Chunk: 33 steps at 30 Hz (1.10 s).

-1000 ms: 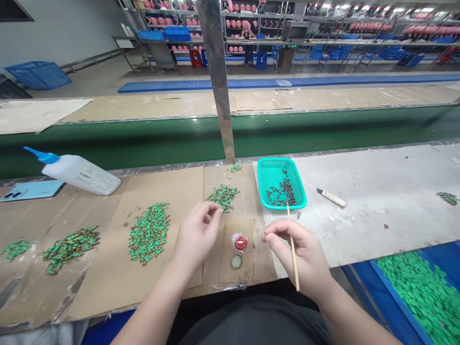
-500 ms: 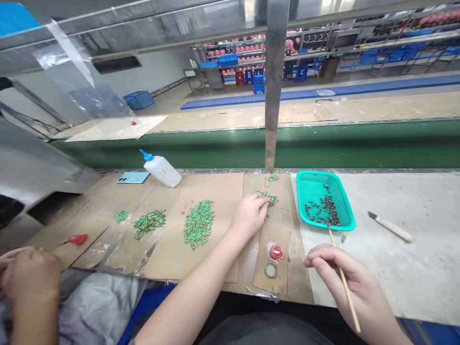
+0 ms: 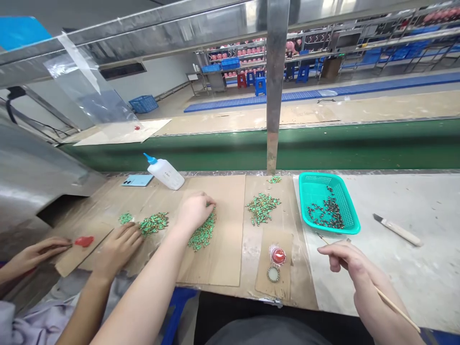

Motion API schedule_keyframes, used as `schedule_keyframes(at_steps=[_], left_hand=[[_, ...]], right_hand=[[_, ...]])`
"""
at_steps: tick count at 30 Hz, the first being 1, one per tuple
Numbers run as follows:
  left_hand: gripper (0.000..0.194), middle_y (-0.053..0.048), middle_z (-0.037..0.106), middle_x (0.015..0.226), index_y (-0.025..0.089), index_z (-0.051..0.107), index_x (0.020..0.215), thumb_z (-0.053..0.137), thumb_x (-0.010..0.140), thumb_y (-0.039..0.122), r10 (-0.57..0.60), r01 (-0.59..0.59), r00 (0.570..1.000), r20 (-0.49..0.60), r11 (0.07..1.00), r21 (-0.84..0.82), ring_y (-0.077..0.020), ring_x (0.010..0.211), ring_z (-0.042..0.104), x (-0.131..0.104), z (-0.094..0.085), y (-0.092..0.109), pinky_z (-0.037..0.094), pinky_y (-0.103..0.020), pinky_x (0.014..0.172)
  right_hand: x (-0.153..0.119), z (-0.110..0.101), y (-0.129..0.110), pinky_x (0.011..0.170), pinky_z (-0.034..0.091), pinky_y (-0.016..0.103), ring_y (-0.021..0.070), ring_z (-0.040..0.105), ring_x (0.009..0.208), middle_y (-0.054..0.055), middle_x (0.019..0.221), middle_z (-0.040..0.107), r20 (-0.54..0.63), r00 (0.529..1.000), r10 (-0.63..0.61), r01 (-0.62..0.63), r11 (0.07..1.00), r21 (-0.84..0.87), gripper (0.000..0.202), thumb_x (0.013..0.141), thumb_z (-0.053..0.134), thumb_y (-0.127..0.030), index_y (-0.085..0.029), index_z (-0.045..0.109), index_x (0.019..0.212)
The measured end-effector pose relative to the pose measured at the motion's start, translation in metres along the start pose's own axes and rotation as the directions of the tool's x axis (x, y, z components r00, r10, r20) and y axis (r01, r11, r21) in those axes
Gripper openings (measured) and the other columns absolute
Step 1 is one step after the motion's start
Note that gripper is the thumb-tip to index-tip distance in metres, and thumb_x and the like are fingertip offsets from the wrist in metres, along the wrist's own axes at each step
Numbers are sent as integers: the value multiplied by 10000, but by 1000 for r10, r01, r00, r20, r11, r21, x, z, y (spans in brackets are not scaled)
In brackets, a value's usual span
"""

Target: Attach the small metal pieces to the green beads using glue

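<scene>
My left hand (image 3: 196, 211) reaches over the middle pile of small green-and-brown pieces (image 3: 203, 235), with its fingertips pinched together at the pile's far edge. Whatever they pinch is too small to make out. Between the fingers of my right hand (image 3: 355, 268) lies a thin wooden paintbrush (image 3: 395, 306), its dark tip just in front of the turquoise basket (image 3: 354, 225). Dark little pieces (image 3: 330, 213) are scattered inside that basket. Another green pile (image 3: 262, 208) lies left of the basket. Below it, a cardboard piece (image 3: 264, 285) bears a round dab of red paint (image 3: 278, 256) and a bottle cap (image 3: 273, 274).
A co-worker's hands (image 3: 122, 244) are at the left, near more green pieces (image 3: 154, 223) and a red blob (image 3: 84, 241). A white squeeze bottle (image 3: 167, 175) and a phone (image 3: 137, 180) stand behind. At right lies a knife (image 3: 398, 231); a metal post (image 3: 273, 96) rises at the back.
My left hand has moved left from the pile beside the basket to the middle pile. The paintbrush tip has drawn back from the basket. The co-worker's hands have spread apart over the table.
</scene>
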<state>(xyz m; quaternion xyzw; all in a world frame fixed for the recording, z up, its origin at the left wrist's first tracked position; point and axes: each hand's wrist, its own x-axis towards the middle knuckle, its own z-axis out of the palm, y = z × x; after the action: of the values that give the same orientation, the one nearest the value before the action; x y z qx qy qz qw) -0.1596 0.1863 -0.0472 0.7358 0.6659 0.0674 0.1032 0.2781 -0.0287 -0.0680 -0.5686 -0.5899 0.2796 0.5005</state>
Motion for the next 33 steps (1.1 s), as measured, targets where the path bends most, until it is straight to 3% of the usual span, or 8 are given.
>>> schedule_keyframes(at_steps=[7, 14, 24, 33], left_hand=[[410, -143, 770, 1543, 221, 759, 1494, 816, 1135, 412, 28, -29, 999, 27, 998, 56, -323, 1291, 798, 5, 10, 7, 711, -560, 1088], [414, -143, 768, 1549, 223, 756, 1502, 813, 1138, 413, 43, -44, 999, 30, 999, 19, -325, 1297, 797, -7, 13, 4, 710, -562, 1091], [404, -140, 775, 1533, 223, 762, 1488, 814, 1137, 415, 6, 4, 996, 93, 993, -117, -319, 1277, 802, -3, 11, 2, 714, -553, 1079], [429, -138, 782, 1507, 206, 752, 1496, 824, 1130, 418, -111, 105, 994, 8, 904, -414, -319, 1254, 810, -12, 17, -8, 721, -550, 1055]], right_hand=[[4, -3, 8, 703, 719, 306, 232, 795, 722, 53, 824, 782, 54, 998, -29, 35, 992, -124, 575, 1211, 517, -675, -353, 959, 1034], [-14, -8, 49, 784, 739, 321, 291, 875, 981, 74, 957, 837, -1, 996, 89, -87, 977, -193, 626, 1209, 468, -702, -333, 957, 1077], [1, 4, 10, 756, 767, 295, 257, 868, 854, 56, 914, 849, 39, 998, 42, -35, 986, -163, 615, 1176, 537, -748, -330, 959, 1016], [-17, -7, 54, 760, 777, 428, 356, 881, 948, 92, 963, 858, 37, 997, 61, -54, 985, -166, 500, 1175, 584, -659, -332, 950, 1081]])
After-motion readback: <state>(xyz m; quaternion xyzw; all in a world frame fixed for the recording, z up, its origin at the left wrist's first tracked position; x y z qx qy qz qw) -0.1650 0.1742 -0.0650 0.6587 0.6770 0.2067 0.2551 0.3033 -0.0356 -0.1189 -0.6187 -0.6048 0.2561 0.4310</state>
